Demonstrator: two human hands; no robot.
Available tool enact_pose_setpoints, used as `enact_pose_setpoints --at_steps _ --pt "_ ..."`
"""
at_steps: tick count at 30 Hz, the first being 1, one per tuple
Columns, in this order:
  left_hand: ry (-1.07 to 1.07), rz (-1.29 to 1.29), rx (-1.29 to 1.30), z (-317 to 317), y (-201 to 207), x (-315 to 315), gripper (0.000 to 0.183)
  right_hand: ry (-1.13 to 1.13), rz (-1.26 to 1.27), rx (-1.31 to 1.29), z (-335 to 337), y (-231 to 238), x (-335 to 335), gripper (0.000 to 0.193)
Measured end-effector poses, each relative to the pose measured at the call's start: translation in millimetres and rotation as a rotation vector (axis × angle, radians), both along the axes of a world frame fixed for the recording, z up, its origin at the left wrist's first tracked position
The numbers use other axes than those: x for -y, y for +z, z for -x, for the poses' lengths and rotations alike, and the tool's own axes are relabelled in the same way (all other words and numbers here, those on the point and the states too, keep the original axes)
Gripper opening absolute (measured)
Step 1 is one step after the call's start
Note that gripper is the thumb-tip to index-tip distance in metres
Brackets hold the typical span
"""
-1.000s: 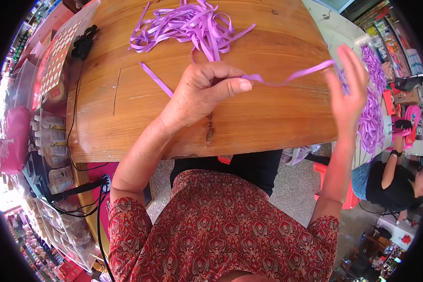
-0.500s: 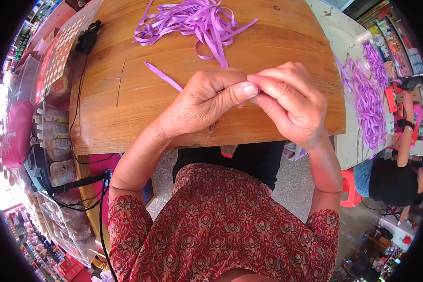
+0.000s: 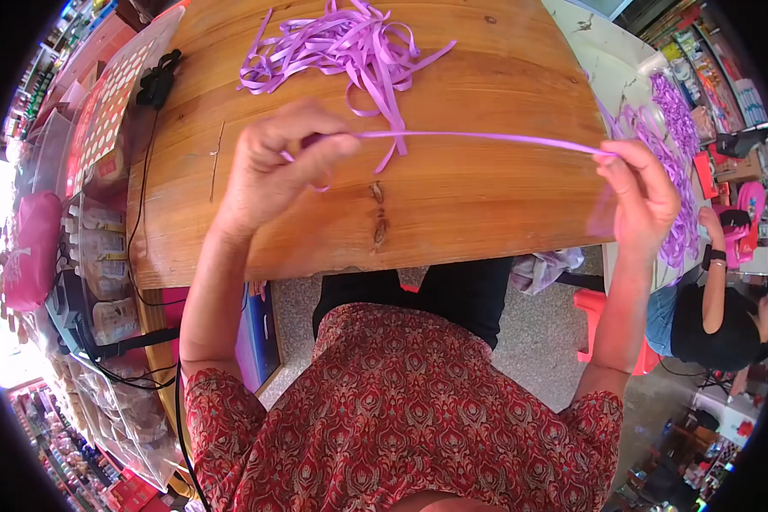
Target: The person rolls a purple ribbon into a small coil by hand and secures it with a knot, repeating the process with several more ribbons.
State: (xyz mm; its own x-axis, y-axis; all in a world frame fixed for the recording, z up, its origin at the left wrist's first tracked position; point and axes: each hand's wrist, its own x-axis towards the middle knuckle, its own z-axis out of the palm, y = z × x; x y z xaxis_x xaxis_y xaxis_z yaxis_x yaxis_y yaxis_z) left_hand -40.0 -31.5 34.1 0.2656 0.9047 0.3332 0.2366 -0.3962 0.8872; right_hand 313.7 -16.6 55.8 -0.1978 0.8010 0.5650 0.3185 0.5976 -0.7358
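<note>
stretching a purple ribbon (image 3: pixel 478 136) between left hand (image 3: pixel 273 175) and right hand (image 3: pixel 644 196).

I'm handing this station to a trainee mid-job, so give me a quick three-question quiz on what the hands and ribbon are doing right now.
1. True or false: the purple ribbon strip is stretched taut between the left hand and the right hand.
2. Where does the loose ribbon pile lie? A) on the wooden table, beyond the hands B) on the person's lap C) on the floor
3. Fill in: a second heap of purple ribbon lies to the person's ____ side, on the neighbouring pale surface.

Key: 1 true, each hand pinches one end above the table. 2 A. 3 right.
</note>
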Motion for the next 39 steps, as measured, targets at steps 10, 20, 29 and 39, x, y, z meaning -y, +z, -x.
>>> enact_pose_setpoints --at_steps 10,20,29,39 --pt "0.183 -0.086 -0.102 50 -4 -4 0.002 -0.156 0.117 -0.362 -117 -35 -22 0.021" --pt "0.363 -0.009 -0.041 84 -20 2 0.004 -0.077 0.216 -0.929 -206 -52 -37 0.021" --pt "0.402 0.107 0.246 102 -44 3 0.005 0.000 0.270 -1.060 -266 -57 -46 0.018" --pt "0.241 0.293 1.182 74 -66 -11 0.010 0.247 0.258 -1.527 -179 -38 -49 0.030"
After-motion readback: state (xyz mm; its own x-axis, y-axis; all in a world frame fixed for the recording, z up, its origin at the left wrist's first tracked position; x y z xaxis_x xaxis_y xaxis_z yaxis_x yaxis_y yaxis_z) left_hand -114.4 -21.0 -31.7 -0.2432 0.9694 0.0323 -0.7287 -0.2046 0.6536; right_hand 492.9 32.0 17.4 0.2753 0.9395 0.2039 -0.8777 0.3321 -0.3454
